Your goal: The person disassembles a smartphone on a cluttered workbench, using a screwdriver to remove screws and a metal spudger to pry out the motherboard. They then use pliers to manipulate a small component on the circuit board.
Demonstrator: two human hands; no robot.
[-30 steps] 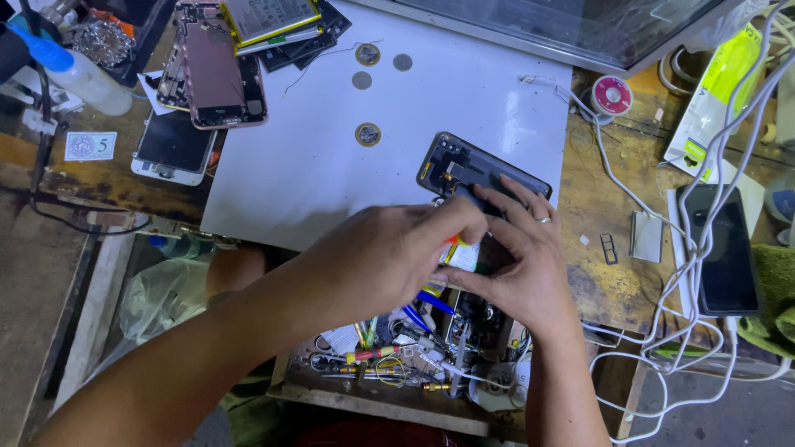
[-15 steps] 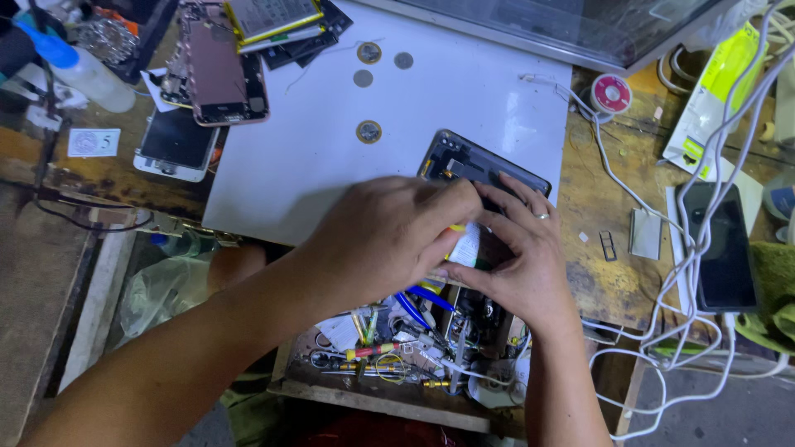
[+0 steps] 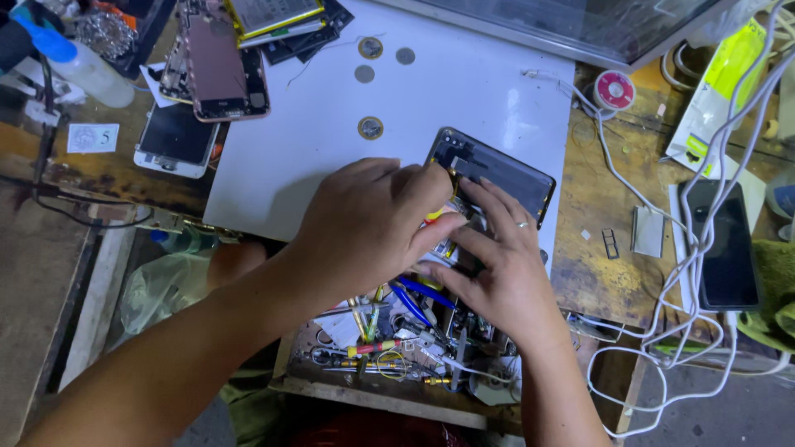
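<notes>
Left hand (image 3: 364, 223) still grips a yellow tool (image 3: 434, 213); right hand (image 3: 497, 269) stays flat on the opened phone (image 3: 497, 170), w/ hands barely moved.

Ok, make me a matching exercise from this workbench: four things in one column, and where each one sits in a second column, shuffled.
Things:
1. opened dark phone
2. red round solder spool
3. white plastic squeeze bottle with blue cap
4. black phone lying screen-up

Places:
A. far left, top corner
B. under both hands, on the white mat
C. right side, among white cables
D. wooden bench, right of the mat's top edge

Pairs: 1-B, 2-D, 3-A, 4-C
</notes>
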